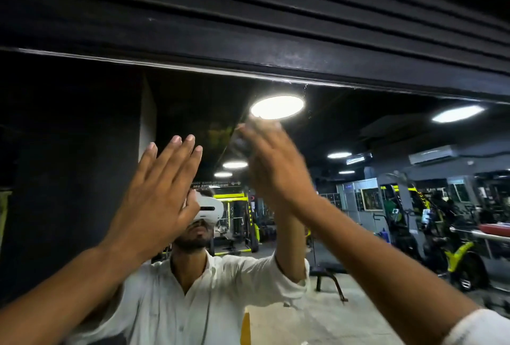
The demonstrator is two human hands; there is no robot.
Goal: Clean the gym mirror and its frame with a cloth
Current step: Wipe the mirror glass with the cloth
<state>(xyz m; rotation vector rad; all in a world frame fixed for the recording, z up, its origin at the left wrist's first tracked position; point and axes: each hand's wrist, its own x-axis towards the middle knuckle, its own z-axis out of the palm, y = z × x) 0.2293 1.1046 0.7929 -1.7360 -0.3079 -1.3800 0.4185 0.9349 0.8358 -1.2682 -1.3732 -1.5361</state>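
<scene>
Mirror point(358, 129), judged stiff, slippery and fragile, is to be pressed lightly by the flat-fingered left hand point(157, 193); the grip of the blurred right hand point(276, 168) cannot be told.

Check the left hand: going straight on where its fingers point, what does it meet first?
Left hand points up the mirror; first in line looks like the black frame above it. Depth to glass unclear.
</scene>
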